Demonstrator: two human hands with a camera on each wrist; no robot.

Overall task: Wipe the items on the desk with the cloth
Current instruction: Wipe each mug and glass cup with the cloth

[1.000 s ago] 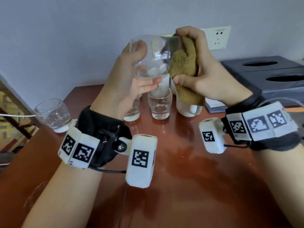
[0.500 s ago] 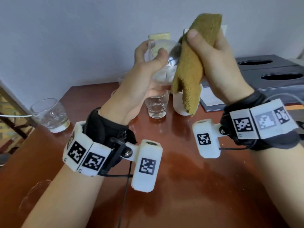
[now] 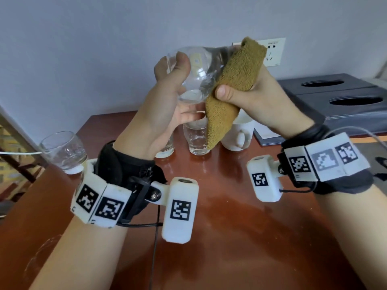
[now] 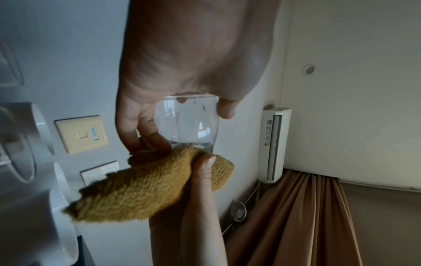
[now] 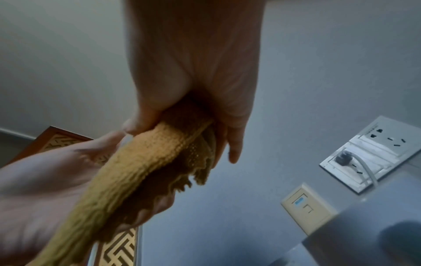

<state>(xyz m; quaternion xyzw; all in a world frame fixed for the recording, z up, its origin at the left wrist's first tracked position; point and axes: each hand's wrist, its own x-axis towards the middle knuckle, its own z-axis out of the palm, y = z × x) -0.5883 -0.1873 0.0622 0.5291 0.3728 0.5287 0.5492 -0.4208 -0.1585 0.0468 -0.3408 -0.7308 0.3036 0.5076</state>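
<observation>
Cloth (image 3: pixel 236 80) dropped lower against glass (image 3: pixel 199 74), between hands.

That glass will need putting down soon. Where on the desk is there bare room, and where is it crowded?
Free: the broad near stretch of the desk, in front of the tumblers and white mug, and the gap between the round glass at the left edge and that row. Crowded: the back row, tumblers and mug close together.

Both forearms are raised above the desk, wrists banded with marker blocks. The left hand (image 3: pixel 167 97) curls around the glass (image 3: pixel 196 74), thumb on top; the right hand (image 3: pixel 257 97) clamps the cloth (image 3: pixel 236 80) against it, thumb pinching underneath.
</observation>
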